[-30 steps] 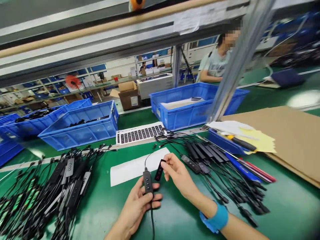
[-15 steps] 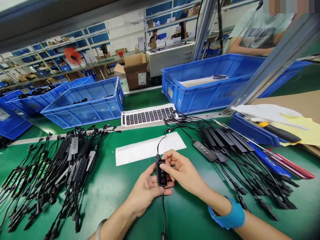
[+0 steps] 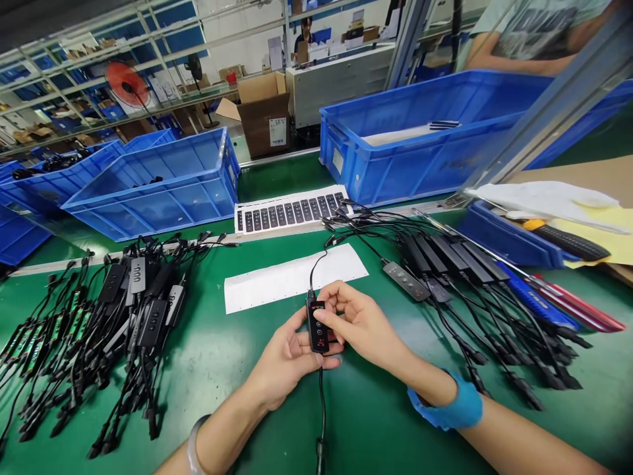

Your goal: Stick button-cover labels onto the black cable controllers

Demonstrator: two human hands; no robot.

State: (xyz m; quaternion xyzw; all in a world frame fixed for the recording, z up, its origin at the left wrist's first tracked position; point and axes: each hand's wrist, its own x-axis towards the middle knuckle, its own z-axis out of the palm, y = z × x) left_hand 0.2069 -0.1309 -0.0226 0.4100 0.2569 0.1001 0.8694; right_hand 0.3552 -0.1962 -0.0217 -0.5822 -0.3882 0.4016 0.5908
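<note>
Grip: the left hand (image 3: pixel 289 353) cradles a black inline cable controller (image 3: pixel 317 324) palm-up, fingers curled loosely beneath it; the right hand (image 3: pixel 363 326) is partly closed, its fingertips (image 3: pixel 329 315) resting on the controller's upper face.
Position: controller at mid-bench, between both hands, at 12 o'clock from the wrists, held upright along its length.
Appearance: slim, rounded oblong body in matte black; small red marks and pale button symbols on the face.
Cable: thin black cable (image 3: pixel 316 267) leaves the top towards 12 o'clock; thicker black lead (image 3: pixel 322 402) runs from the bottom towards 6 o'clock.
Writing: controller markings too small to read; label on the cardboard box (image 3: pixel 264 115) also illegible.
Wrists: blue band (image 3: pixel 448 408) on the right; pale bangle (image 3: pixel 195 445) on the left.
Nearby: white paper strip (image 3: pixel 291 277) at 12 o'clock, just beyond the hands; sheet of dark labels (image 3: pixel 289 209) beyond it.
Bench: green mat (image 3: pixel 366 422).
Bundles: black cabled controllers (image 3: pixel 133 310) at 9 o'clock; more (image 3: pixel 445 277) at 2 o'clock.
Containers: blue plastic crates (image 3: pixel 158 185) at 11 o'clock and (image 3: pixel 420 138) at 1 o'clock.
Tools: yellow-and-black screwdriver (image 3: pixel 564 243) in a blue tray (image 3: pixel 509 231) at 2 o'clock.
Co-worker: torso in a printed T-shirt (image 3: pixel 534 20) at 1 o'clock, beyond the crates.
</note>
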